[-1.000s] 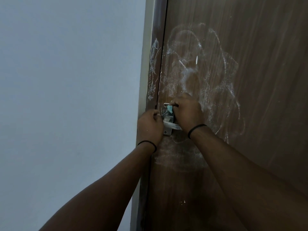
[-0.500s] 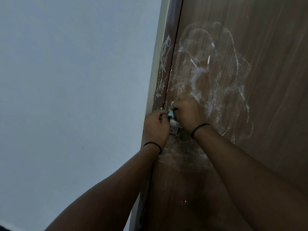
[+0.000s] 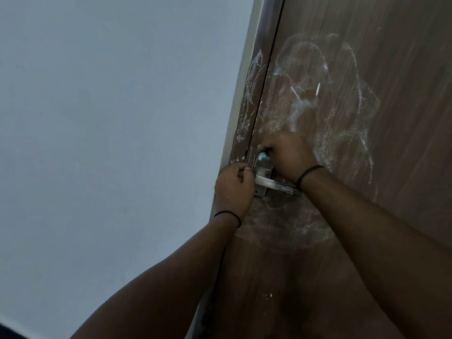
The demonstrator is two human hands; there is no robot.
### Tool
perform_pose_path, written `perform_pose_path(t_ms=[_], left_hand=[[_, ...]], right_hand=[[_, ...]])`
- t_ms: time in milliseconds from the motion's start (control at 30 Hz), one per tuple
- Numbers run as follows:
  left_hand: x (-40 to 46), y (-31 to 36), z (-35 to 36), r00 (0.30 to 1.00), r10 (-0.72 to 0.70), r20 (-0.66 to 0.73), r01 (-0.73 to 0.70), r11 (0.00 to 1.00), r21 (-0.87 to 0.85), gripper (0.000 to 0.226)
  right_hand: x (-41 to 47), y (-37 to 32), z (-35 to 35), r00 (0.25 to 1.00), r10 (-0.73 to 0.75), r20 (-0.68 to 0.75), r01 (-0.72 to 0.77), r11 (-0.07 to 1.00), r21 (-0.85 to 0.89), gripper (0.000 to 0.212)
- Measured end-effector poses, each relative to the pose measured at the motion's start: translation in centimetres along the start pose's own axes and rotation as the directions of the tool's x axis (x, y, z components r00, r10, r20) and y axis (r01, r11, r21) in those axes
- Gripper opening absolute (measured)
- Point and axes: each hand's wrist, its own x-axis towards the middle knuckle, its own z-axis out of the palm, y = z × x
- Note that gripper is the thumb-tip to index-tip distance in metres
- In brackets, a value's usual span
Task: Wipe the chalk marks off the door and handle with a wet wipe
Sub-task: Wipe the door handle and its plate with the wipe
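Your right hand (image 3: 291, 155) has slid the pinched wipe (image 3: 263, 156) up to the top of the handle (image 3: 271, 183) plate, baring the lever; your left hand (image 3: 233, 187), fingers curled, holds nothing I can see; chalk (image 3: 325, 113) on the door (image 3: 403, 69) is largely untouched, so most wiping remains.

1. I see a plain pale blue-grey wall (image 3: 110, 143) filling the left part of the view.
2. Just right of the wall runs a light-coloured strip of trim (image 3: 241, 94), top to bottom, slanted in my view.
3. At the wall's bottom left corner I see a pale band (image 3: 18, 325), with a dark patch (image 3: 7, 333) below it, too small to tell.
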Motion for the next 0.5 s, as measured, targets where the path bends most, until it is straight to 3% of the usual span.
perform_pose_path(t_ms=[133, 300, 400, 500], left_hand=[[-0.2, 0.1, -0.2, 0.999, 0.029, -0.034, -0.031, 0.999, -0.039, 0.033], [-0.1, 0.5, -0.3, 0.998, 0.015, -0.055, -0.019, 0.997, -0.077, 0.042], [0.2, 0.4, -0.5, 0.997, 0.063, -0.037, -0.066, 0.996, -0.067, 0.039], [0.6, 0.2, -0.7, 0.997, 0.083, 0.009, -0.082, 0.995, -0.065, 0.038]], right_hand=[[-0.6, 0.0, 0.1, 0.953, 0.281, -0.111, -0.253, 0.944, 0.212, 0.021], [0.7, -1.4, 0.1, 0.998, 0.039, 0.056, -0.041, 0.998, 0.040, 0.032], [0.2, -0.8, 0.1, 0.993, 0.116, -0.013, -0.114, 0.987, 0.115, 0.032], [-2.2, 0.1, 0.3, 0.934, 0.327, -0.144, -0.275, 0.915, 0.296, 0.025]])
